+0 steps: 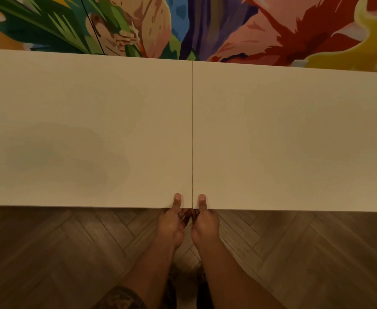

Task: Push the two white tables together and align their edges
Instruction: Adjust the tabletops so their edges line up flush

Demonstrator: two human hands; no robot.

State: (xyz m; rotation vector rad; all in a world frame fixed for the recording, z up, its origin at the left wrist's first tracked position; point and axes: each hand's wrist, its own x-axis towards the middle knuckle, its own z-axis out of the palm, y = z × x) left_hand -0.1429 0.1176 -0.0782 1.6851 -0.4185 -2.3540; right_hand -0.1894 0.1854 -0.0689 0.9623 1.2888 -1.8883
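Two white tables stand side by side, the left table (pixel 82 130) and the right table (pixel 294 134), meeting along a thin dark seam down the middle. Their near edges run almost level at the seam. My left hand (pixel 173 221) grips the left table's near corner, thumb on top, fingers hidden underneath. My right hand (pixel 205 221) grips the right table's near corner the same way. The two hands sit close together on either side of the seam.
A colourful mural wall (pixel 183 25) rises directly behind the tables' far edges. Wooden herringbone floor (pixel 71 253) lies below me on the near side. My shoes show dimly between my forearms.
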